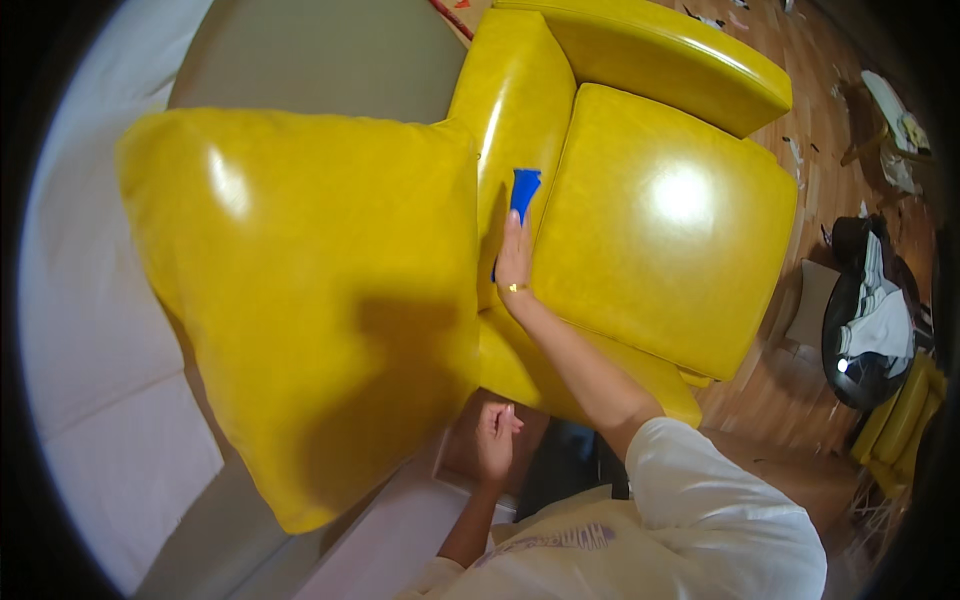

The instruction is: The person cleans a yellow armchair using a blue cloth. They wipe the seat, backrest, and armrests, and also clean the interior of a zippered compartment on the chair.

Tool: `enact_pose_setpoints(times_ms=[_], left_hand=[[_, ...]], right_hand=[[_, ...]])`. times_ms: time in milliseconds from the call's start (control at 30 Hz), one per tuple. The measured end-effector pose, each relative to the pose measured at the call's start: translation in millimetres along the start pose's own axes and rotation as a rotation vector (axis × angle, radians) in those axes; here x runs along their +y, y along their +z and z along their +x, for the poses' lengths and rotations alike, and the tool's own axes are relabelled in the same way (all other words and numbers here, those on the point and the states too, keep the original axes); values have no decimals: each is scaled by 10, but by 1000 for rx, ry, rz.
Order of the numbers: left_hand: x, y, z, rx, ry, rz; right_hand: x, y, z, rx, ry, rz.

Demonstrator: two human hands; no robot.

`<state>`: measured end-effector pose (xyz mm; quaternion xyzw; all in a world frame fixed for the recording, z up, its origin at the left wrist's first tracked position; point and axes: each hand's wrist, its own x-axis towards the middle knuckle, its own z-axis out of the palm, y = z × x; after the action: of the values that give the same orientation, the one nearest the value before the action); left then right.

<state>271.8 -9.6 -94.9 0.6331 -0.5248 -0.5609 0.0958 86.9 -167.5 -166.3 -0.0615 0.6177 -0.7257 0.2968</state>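
My right hand (pixel 514 255) presses a blue cloth (pixel 526 187) against the inner side of a glossy yellow armchair (pixel 517 82), beside its seat cushion (pixel 667 247). The cloth pokes out beyond the fingertips, and a sliver shows by the wrist. Much of it is hidden under the palm. Left of the hand, a large yellow leather-like cushion (pixel 315 247) overlaps the armchair's edge, with a dark shadow across its lower part. My left hand (pixel 495 439) hangs below the cushion's right corner, fingers curled, with nothing visible in it.
A grey-green upholstered surface (pixel 315 60) and pale fabric (pixel 90 285) lie at the left. On the wooden floor (pixel 810 82) are scattered scraps. To the right stand a black round seat (pixel 840 352) with white cloths (pixel 885 322) on it and another yellow piece (pixel 904 427).
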Motion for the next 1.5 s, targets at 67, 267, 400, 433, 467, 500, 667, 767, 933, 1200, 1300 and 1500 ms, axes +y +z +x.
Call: enact_pose_setpoints(times_ms=[67, 267, 400, 433, 467, 500, 667, 767, 933, 1200, 1300, 1500], left_hand=[[328, 72, 284, -84, 108, 48], [745, 518, 1169, 33, 441, -95], [703, 627, 1453, 114, 358, -172], [661, 630, 1491, 105, 331, -196], [652, 697, 1549, 79, 311, -160], [663, 756, 1582, 57, 291, -123], [368, 1084, 2129, 7, 290, 198], [240, 1147, 2368, 19, 258, 301], [-71, 1219, 2353, 40, 184, 85], [-115, 1141, 2331, 53, 101, 55], [-217, 1194, 2400, 52, 114, 54], [-236, 1491, 2590, -65, 118, 150]], right_hand=[[286, -125, 28, 42, -66, -88], [810, 50, 96, -48, -228, -308], [1010, 279, 287, -70, -386, -540], [948, 318, 431, -58, -401, -536], [862, 315, 705, -35, -413, -589], [741, 301, 1018, -16, -424, -639], [466, 232, 2575, 143, -543, -630], [565, -10, 3178, 145, -372, -457], [1361, -305, 2702, 168, -335, -309], [1536, -1050, 393, -240, 255, -203], [1176, -1284, 465, -331, -86, -514], [1700, -1631, 613, -791, -466, -1125]])
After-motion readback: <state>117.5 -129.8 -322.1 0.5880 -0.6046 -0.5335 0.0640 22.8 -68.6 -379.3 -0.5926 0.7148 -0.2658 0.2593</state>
